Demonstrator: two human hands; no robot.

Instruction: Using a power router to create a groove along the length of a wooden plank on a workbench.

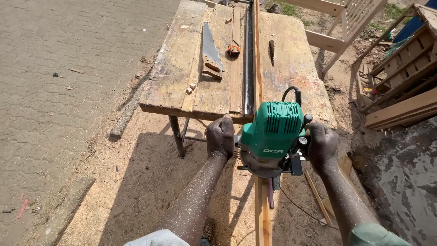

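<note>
Outdoor sawdust ground, wooden bench (pixel 173 86) with handsaw (pixel 210 52) and tape measure (pixel 234 49). Green router (pixel 271 136) sits on a long plank (pixel 262 205) off the bench's near edge; left hand (pixel 220 136) and right hand (pixel 322 146) each closed on its side handles.

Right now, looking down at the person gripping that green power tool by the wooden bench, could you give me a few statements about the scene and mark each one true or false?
1. Both hands, the left hand and the right hand, grip the green electric router. True.
2. The router sits on a round metal pipe. False: it rests on a long narrow wooden strip.
3. A grey-bladed handsaw with a wooden handle lies on the worn wooden workbench. True.
4. The orange tape measure lies on the ground. False: it lies on the workbench, beside the handsaw.
5. Sawdust covers the ground under the bench. True.
</note>
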